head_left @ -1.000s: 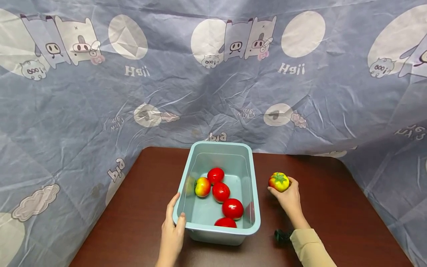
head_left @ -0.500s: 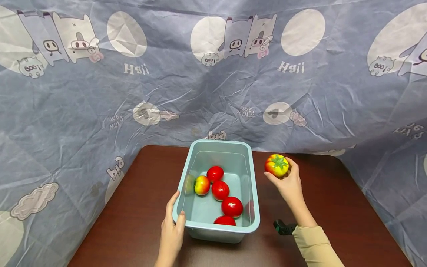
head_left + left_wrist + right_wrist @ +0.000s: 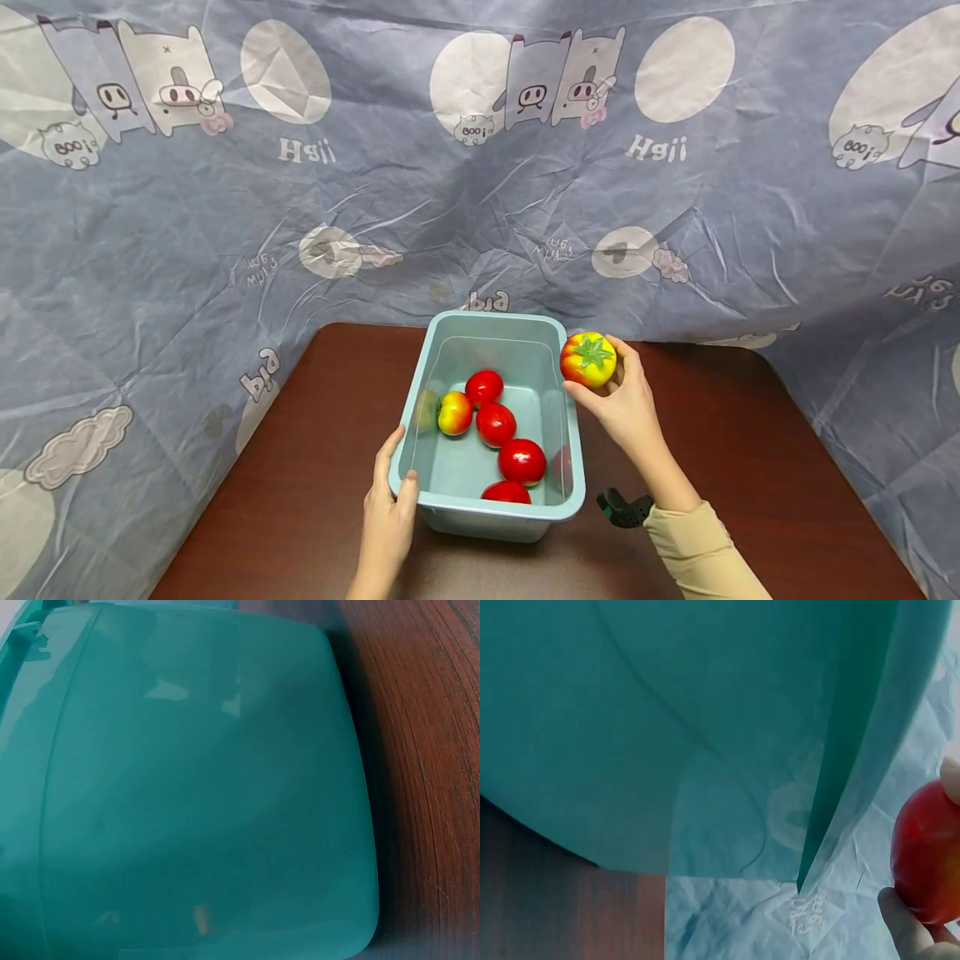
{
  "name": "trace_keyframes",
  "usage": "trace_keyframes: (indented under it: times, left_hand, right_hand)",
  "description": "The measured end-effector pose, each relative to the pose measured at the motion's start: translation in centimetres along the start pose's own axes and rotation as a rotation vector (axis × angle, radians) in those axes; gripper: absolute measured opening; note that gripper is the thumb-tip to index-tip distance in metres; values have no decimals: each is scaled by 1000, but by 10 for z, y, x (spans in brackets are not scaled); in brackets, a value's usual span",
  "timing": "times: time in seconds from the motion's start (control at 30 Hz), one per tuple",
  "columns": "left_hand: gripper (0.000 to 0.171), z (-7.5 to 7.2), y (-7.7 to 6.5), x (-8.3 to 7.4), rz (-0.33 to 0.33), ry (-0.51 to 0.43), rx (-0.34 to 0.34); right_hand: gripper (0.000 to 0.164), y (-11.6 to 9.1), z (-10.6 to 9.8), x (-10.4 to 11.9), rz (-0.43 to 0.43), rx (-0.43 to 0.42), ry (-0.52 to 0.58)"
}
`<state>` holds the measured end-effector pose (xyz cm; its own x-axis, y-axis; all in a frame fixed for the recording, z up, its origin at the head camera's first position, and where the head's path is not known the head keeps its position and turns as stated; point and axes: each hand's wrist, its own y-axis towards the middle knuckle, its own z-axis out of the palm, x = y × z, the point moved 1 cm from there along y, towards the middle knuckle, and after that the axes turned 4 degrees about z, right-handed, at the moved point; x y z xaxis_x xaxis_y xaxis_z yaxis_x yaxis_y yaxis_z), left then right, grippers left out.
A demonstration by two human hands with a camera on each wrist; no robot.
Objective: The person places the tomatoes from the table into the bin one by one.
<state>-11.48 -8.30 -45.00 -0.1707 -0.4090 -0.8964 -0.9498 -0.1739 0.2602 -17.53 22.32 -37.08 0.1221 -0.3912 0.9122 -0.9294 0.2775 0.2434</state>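
My right hand (image 3: pixel 628 404) holds a red-and-yellow tomato (image 3: pixel 588 360) with a green star-shaped leaf top, fingers and thumb round its sides. In the head view it overlaps the right rim of a pale blue-green plastic bin (image 3: pixel 465 503). The right wrist view has the same tomato (image 3: pixel 930 855) at its right edge, beside the bin's outer wall (image 3: pixel 630 750). With my left hand (image 3: pixel 387 521) I grip the bin's near left corner, thumb over the rim. Inside lie several red tomatoes (image 3: pixel 522 462) and one red-yellow one (image 3: pixel 454 414). The left wrist view shows only the bin's outside (image 3: pixel 202 787) and wood.
The bin stands on a dark brown wooden table (image 3: pixel 300 500). Behind and beside the table hangs a grey-blue cloth (image 3: pixel 450 217) with cartoon prints. A black wrist-worn device (image 3: pixel 624 508) sticks out from the right sleeve (image 3: pixel 697 550).
My right hand has lifted the tomato off the right side of the table and carried it left to the bin's right rim. My left hand keeps its grip on the bin.
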Motion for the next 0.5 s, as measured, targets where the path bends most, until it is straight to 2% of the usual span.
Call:
trace_keyframes:
  times: [0.33,0.5]
  left_hand:
    - [61,0,-1,0,-12,7,6]
    - [62,1,0,1,-3,11,4]
  right_hand:
    - [92,-2,14,8,-151,72,-261]
    - [91,-3,22,9,-238,112,-356]
